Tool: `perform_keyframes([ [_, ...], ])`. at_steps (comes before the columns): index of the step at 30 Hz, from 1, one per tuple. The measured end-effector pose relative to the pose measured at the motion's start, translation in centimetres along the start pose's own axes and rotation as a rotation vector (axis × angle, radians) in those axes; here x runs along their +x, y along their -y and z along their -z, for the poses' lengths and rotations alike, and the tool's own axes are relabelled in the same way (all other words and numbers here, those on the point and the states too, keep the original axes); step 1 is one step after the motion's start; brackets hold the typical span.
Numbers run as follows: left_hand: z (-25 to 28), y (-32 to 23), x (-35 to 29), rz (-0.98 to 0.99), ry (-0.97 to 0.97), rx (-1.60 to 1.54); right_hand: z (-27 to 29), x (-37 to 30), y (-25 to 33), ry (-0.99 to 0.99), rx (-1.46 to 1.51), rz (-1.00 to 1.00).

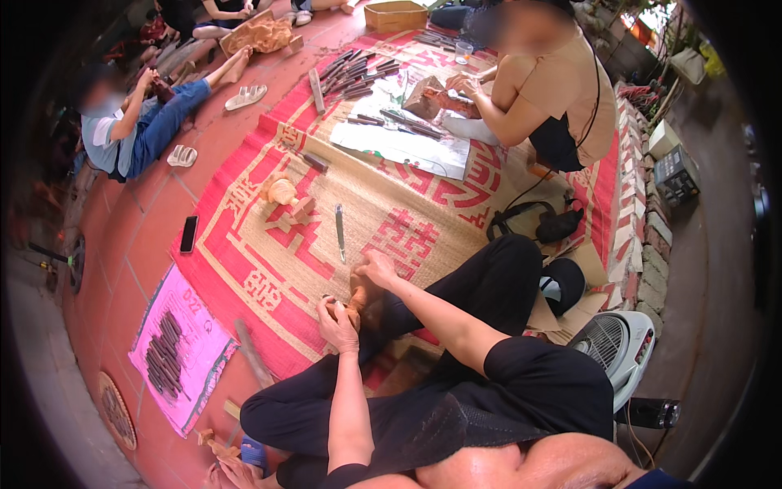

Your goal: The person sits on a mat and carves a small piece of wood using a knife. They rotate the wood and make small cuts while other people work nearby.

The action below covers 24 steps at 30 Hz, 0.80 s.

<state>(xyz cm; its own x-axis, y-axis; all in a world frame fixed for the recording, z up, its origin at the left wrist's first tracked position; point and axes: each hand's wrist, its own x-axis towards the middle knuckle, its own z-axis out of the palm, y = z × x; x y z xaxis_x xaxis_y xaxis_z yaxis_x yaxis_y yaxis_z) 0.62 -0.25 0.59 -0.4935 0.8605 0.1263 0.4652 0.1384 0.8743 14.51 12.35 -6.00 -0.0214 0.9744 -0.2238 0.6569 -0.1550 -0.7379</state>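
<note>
Both grips first: the left hand (336,319) is wrapped around a small wooden piece (349,308) on the near mat (244,244); the right hand (376,267) presses its far end, fingers curled, hold unclear. A chisel (340,231) lies just beyond on the mat. Judged risk: the wood could slip from that one-handed hold, toward the legs.

mat (269,269) red w/ tan woven motifs | floor tiles (122,253) terracotta | sheet (183,350) pink w/ dark tools | phone (189,234) black | trousers (497,277) black | fan (619,346) white
</note>
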Motion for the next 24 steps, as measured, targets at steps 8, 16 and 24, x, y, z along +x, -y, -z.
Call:
perform_keyframes([
  [8,0.0,0.8,0.3,0.074,0.019,-0.011,1.8,0.5,-0.1,-0.007,-0.114,-0.044],
  [16,0.3,0.1,0.2,0.023,0.015,-0.026,2.0,-0.5,-1.5,-0.033,-0.022,0.005],
  [24,0.3,-0.6,0.1,0.053,0.054,-0.022,0.5,-0.2,0.2,0.004,0.063,0.024],
])
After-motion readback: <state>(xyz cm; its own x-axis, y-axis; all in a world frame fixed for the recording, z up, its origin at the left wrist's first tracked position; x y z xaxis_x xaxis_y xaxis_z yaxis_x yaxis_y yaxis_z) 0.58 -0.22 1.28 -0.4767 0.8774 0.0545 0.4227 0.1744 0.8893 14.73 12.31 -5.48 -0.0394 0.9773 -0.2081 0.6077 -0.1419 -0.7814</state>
